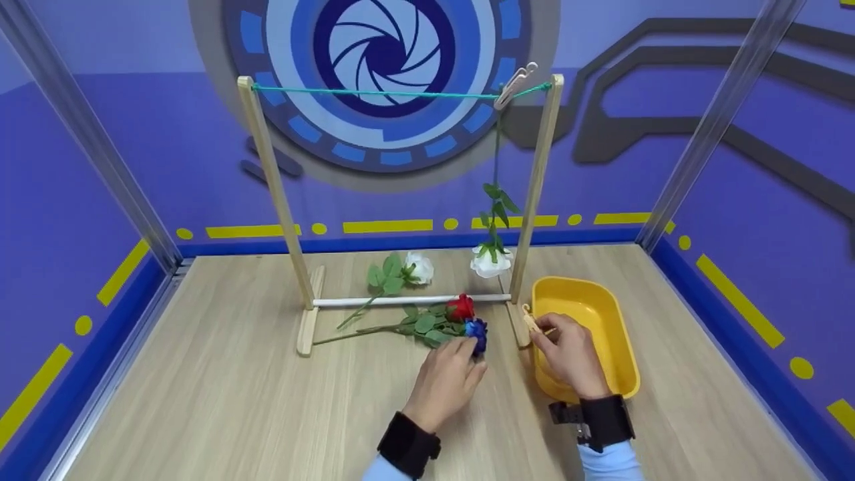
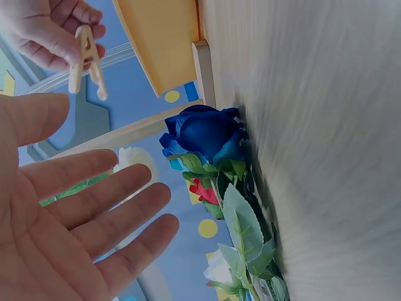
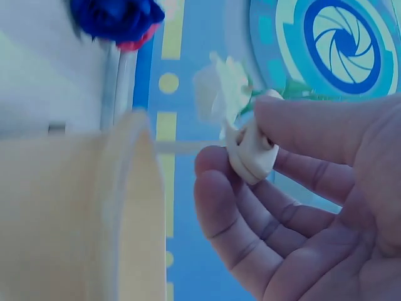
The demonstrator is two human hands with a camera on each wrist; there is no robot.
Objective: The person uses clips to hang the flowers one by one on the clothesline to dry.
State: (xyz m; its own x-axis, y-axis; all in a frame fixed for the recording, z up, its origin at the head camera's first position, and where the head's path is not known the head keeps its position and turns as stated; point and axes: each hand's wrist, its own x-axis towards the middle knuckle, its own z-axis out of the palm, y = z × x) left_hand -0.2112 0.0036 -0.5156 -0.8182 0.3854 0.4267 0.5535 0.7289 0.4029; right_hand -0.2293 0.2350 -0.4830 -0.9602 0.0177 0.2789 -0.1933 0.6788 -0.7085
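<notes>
Close to us, the left hand (image 1: pixel 444 384) has its fingers spread near the blue rose (image 1: pixel 475 334) on the desk (image 1: pixel 220 387). The right hand (image 1: pixel 571 355) pinches a wooden clothespin (image 1: pixel 530 319) by the left edge of the yellow tub (image 1: pixel 591 297). We see a red rose (image 1: pixel 461 307) just past the blue one. Farther back lies a white rose (image 1: pixel 419 268), and another white rose (image 1: pixel 491 262) hangs head down from a green string (image 1: pixel 374 93) by a second clothespin (image 1: pixel 513 88).

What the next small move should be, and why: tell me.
Probably close the left hand on the blue rose: its fingers are open beside the bloom and hold nothing, while the right hand pinches a peg. A white rose hanging from the line by another peg suggests that the two may go together.
</notes>
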